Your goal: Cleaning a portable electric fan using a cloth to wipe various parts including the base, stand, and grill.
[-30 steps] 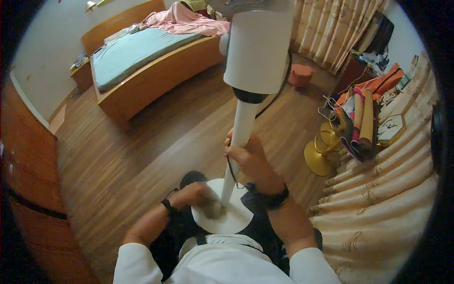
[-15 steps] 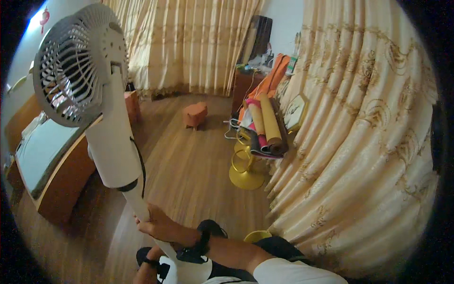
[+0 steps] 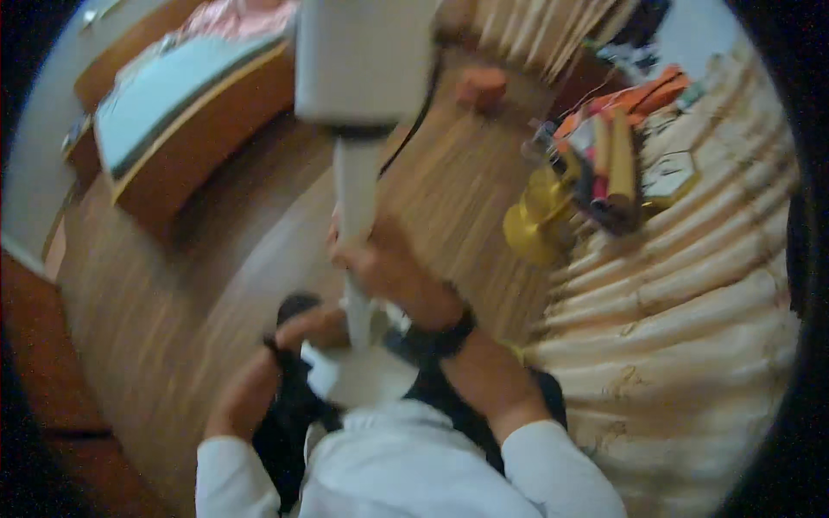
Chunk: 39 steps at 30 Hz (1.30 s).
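1 wooden floor (image 3: 233, 285) spreads under everything. 2 curtains are in sight: 1 long pale curtain (image 3: 673, 371) down the right side and 1 gathered curtain (image 3: 535, 34) at the top. 1 bed (image 3: 216, 134) stands at upper left, with 1 pale blue sheet (image 3: 186, 73) and 1 pink cloth (image 3: 246, 19) on it. 1 reddish wooden panel (image 3: 43, 371) fills the lower left edge.

1 white fan (image 3: 356, 186) is upright in front of the person, its top cut off by the upper edge: 1 thick housing (image 3: 363, 60), 1 slim pole and 1 round base (image 3: 345, 375) close to the person's body.

2 hands are at the fan. The right hand (image 3: 376, 259) is closed around the pole, below the housing. The left hand (image 3: 321, 326) is low, beside the base and partly behind the pole; it is blurred, so I cannot tell how far open it is or whether it grips.

Right of the floor are 1 gold stand (image 3: 535, 224), 2 tan rolls (image 3: 617, 164), 1 orange cloth (image 3: 643, 102) and 1 six-sided frame (image 3: 669, 177). 1 orange stool (image 3: 481, 88) is farther off. 2 dark bands circle the wrists, 1 each. 1 dark cord (image 3: 419, 121) hangs beside the housing.
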Available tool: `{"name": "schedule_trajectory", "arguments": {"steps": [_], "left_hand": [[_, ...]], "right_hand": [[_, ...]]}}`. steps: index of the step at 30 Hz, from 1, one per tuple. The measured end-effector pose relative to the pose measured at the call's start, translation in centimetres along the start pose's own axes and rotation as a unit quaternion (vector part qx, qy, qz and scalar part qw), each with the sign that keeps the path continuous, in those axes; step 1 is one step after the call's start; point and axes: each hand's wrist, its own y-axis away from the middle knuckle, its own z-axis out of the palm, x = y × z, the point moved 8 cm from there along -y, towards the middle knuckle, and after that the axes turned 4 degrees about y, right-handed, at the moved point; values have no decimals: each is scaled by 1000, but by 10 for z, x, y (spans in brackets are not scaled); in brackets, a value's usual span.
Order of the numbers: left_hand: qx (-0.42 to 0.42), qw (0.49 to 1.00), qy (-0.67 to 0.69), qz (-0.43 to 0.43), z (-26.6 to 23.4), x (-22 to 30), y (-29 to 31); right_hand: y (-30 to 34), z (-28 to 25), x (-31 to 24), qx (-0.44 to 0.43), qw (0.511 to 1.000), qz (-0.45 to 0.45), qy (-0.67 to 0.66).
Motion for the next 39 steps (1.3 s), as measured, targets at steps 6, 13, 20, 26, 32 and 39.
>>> {"name": "schedule_trajectory", "arguments": {"steps": [6, 13, 20, 26, 32, 39], "left_hand": [[-144, 975, 116, -123, -11, 64, 52], [-159, 966, 192, -63, 14, 85, 69], [-216, 949, 226, -37, 18, 87, 83], [-91, 991, 92, -33, -65, 110, 64], [98, 889, 425, 139, -153, 192, 61], [94, 896, 420, 107, -148, 192, 69]], "right_hand": [[-1, 6, -19, 13, 998, 0, -64], [-1, 7, -15, 16, 997, 26, -72], [-2, 3, -18, 16, 998, 11, -67], [0, 10, -21, -4, 997, 30, -68], [4, 13, -30, -14, 999, -5, -30], [58, -7, -67, 129, 933, -203, 266]]}}
